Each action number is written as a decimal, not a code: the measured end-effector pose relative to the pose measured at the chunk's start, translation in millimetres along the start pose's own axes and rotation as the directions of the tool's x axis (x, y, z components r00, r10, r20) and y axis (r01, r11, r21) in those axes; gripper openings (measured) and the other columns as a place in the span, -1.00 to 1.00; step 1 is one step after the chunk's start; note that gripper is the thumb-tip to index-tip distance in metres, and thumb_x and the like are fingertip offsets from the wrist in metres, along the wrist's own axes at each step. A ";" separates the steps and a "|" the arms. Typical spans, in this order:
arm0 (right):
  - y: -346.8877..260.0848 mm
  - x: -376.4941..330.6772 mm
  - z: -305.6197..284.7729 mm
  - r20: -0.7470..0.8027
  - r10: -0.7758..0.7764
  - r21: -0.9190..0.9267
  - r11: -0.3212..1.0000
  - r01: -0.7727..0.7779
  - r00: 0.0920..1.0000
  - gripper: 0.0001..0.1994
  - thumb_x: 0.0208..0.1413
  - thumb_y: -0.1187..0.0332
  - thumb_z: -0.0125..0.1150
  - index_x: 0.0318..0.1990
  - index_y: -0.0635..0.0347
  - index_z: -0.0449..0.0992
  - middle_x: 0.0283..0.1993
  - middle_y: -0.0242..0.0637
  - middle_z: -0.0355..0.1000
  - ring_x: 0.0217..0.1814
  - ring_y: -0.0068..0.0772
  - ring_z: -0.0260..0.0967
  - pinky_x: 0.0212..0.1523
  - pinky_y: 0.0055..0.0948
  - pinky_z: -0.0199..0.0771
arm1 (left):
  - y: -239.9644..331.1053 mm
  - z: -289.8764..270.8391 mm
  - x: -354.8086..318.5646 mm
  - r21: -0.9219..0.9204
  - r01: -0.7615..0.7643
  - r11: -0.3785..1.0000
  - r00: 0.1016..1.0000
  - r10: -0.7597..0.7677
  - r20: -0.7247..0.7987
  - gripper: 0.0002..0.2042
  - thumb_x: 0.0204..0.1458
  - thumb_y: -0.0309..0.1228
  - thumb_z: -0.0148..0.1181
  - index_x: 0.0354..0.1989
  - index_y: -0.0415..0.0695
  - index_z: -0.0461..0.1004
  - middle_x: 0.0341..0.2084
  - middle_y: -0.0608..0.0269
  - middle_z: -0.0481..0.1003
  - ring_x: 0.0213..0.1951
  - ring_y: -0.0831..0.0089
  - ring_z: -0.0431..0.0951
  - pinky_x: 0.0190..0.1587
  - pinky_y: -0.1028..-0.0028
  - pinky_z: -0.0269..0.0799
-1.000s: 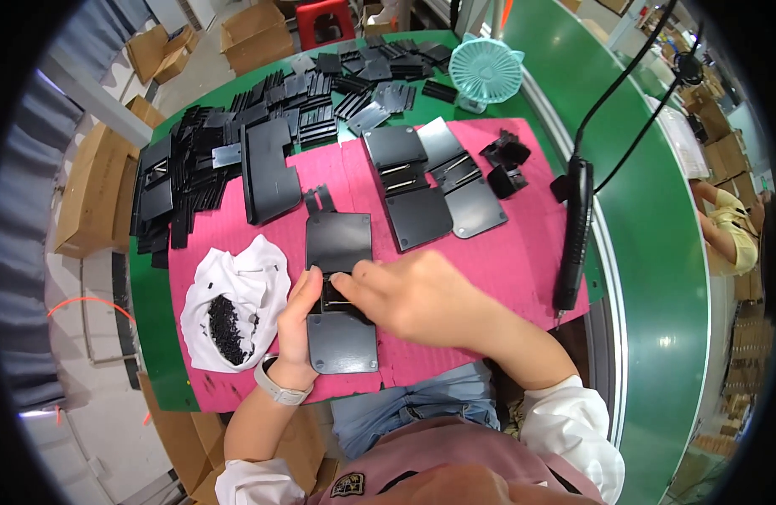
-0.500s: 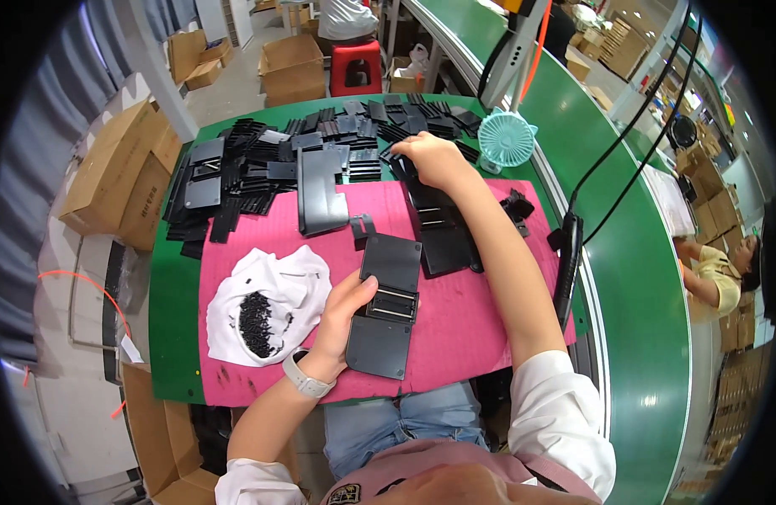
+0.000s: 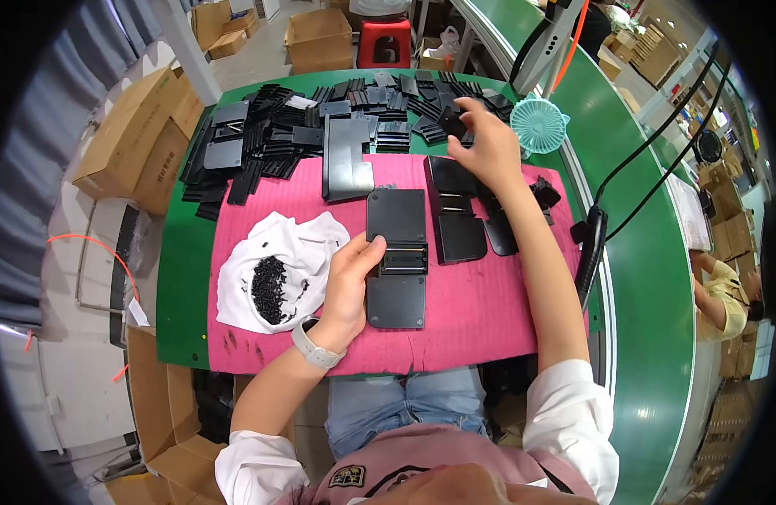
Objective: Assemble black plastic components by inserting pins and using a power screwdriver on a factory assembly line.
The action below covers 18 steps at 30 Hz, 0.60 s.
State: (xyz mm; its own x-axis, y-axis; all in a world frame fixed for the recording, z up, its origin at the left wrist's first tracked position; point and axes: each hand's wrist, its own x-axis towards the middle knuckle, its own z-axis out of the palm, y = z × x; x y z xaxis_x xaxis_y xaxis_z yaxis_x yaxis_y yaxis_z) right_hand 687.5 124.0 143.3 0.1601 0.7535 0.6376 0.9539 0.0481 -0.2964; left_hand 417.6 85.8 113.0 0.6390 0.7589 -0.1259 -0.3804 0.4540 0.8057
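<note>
My left hand [image 3: 351, 284] is closed round a black hinged plastic bracket [image 3: 395, 305], thumb on its edge. Two flat plates are joined by a middle section with metal rods. My right hand [image 3: 491, 145] reaches over the back right of the mat, thumb and fingers curved apart. Just past its fingertips is a small dark plate [image 3: 452, 124] at the edge of the pile; no firm grip on it shows. Below that hand lies another black hinged bracket [image 3: 458, 237]. Left of my left hand, a white cloth [image 3: 236, 295] carries a heap of tiny black parts [image 3: 268, 289].
Across the back of the green table lies a pile of black plastic parts [image 3: 274, 126]. A large black plate [image 3: 344, 160] rests on the pink mat [image 3: 481, 320]. A teal fan [image 3: 539, 124] stands at back right, near a post and hanging black cables [image 3: 592, 244]. Cardboard boxes [image 3: 131, 143] stand left.
My right hand has moved right from the pile's edge, its fingers spreading. The bracket in my left hand has turned straighter. The whole view has shifted somewhat.
</note>
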 end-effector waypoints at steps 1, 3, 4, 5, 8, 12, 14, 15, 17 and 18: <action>-14.2 -8.8 -9.2 -0.047 0.092 0.285 0.955 -0.075 0.995 -0.61 -0.17 0.39 0.27 -0.10 0.16 0.43 -0.29 -0.32 0.49 -0.26 -0.44 0.49 -0.32 -0.49 0.47 | -1.6 -0.1 -0.4 -0.006 0.013 1.000 1.000 -0.013 -0.008 -0.75 0.24 -0.32 -0.01 -0.11 -0.25 0.45 -0.31 0.32 0.52 -0.25 0.64 0.49 -0.21 0.62 0.38; -60.0 -33.3 -32.8 0.117 0.015 0.619 0.781 -0.084 0.993 -0.75 -0.19 0.47 0.20 -0.26 0.19 0.45 -0.30 -0.38 0.47 -0.22 -0.56 0.44 -0.30 -0.58 0.42 | 0.6 -5.5 -6.8 0.014 0.003 1.000 0.999 -0.002 -0.047 -0.75 0.24 -0.31 -0.02 -0.12 -0.24 0.45 -0.31 0.33 0.52 -0.25 0.65 0.48 -0.21 0.62 0.38; -78.3 -50.6 -38.8 0.192 -0.102 0.634 0.772 -0.045 0.976 -0.81 -0.23 0.49 0.22 -0.36 0.17 0.47 -0.33 -0.35 0.47 -0.25 -0.47 0.45 -0.31 -0.40 0.48 | 3.7 -7.6 -9.9 0.034 -0.011 0.999 0.997 0.013 -0.071 -0.75 0.25 -0.29 -0.03 -0.12 -0.23 0.44 -0.31 0.33 0.51 -0.25 0.66 0.48 -0.21 0.62 0.38; -87.6 -59.2 -45.1 0.061 -0.348 0.543 0.798 0.261 0.935 -0.81 -0.31 0.50 0.21 -0.40 0.21 0.47 -0.29 -0.27 0.47 -0.25 -0.31 0.45 -0.30 -0.43 0.49 | 4.7 -3.4 -9.6 0.032 -0.011 0.999 0.998 0.013 -0.062 -0.75 0.25 -0.29 -0.03 -0.12 -0.23 0.44 -0.31 0.33 0.51 -0.25 0.66 0.48 -0.21 0.62 0.38; -101.9 -96.1 -47.6 0.139 -0.385 0.386 0.870 0.308 0.912 -0.75 -0.38 0.48 0.30 -0.40 0.17 0.50 -0.26 -0.24 0.43 -0.28 -0.20 0.43 -0.35 -0.35 0.50 | 4.3 3.9 -11.0 0.040 0.035 0.999 0.999 -0.033 -0.039 -0.74 0.27 -0.26 -0.05 -0.10 -0.21 0.42 -0.26 0.33 0.50 -0.23 0.65 0.48 -0.18 0.59 0.40; -95.0 -104.6 -43.0 0.098 -0.369 0.416 0.859 0.299 0.924 -0.73 -0.33 0.48 0.34 -0.33 0.14 0.55 -0.20 -0.27 0.43 -0.24 -0.23 0.43 -0.36 -0.37 0.50 | -5.3 0.2 -7.5 0.094 0.014 0.995 1.000 -0.012 -0.025 -0.72 0.28 -0.23 -0.06 -0.09 -0.21 0.41 -0.24 0.32 0.49 -0.22 0.65 0.48 -0.17 0.59 0.39; -94.9 -104.8 -41.9 0.087 -0.382 0.396 0.861 0.320 0.920 -0.73 -0.29 0.46 0.35 -0.31 0.11 0.55 -0.18 -0.29 0.43 -0.21 -0.26 0.42 -0.35 -0.38 0.50 | -4.5 2.7 -6.4 0.081 -0.013 0.997 0.999 0.015 -0.032 -0.69 0.28 -0.21 -0.07 -0.07 -0.21 0.40 -0.22 0.31 0.49 -0.22 0.65 0.47 -0.17 0.60 0.40; -95.9 -105.7 -39.9 0.101 -0.333 0.424 0.867 0.262 0.937 -0.73 -0.27 0.45 0.37 -0.30 0.11 0.56 -0.16 -0.29 0.44 -0.19 -0.26 0.43 -0.33 -0.38 0.51 | -5.0 3.0 -5.6 0.081 -0.015 0.997 0.999 0.018 -0.034 -0.69 0.28 -0.21 -0.07 -0.07 -0.21 0.40 -0.22 0.31 0.49 -0.22 0.65 0.47 -0.17 0.60 0.40; -97.1 -105.7 -37.4 0.118 -0.290 0.459 0.864 0.207 0.950 -0.73 -0.26 0.44 0.39 -0.29 0.11 0.57 -0.14 -0.29 0.45 -0.18 -0.26 0.43 -0.31 -0.38 0.51 | -5.0 3.0 -7.3 0.079 -0.023 0.997 0.999 0.027 -0.042 -0.69 0.27 -0.21 -0.04 -0.05 -0.22 0.39 -0.21 0.30 0.48 -0.21 0.64 0.47 -0.19 0.60 0.40; -95.7 -104.4 -36.8 0.095 -0.315 0.443 0.863 0.244 0.944 -0.73 -0.27 0.44 0.40 -0.30 0.12 0.57 -0.15 -0.29 0.45 -0.18 -0.25 0.43 -0.31 -0.37 0.52 | -4.6 3.2 -7.2 0.079 -0.027 0.996 0.998 0.031 -0.049 -0.69 0.27 -0.21 -0.04 -0.05 -0.22 0.39 -0.21 0.30 0.48 -0.21 0.64 0.47 -0.19 0.60 0.40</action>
State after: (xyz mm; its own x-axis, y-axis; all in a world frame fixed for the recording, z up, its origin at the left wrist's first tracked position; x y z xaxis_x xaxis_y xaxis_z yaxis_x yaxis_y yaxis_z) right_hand 588.9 16.6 131.2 -0.1737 0.7586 0.6279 0.7496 0.5154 -0.4153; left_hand 416.8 76.7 112.1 0.5937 0.7942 -0.1292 -0.3430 0.3951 0.8522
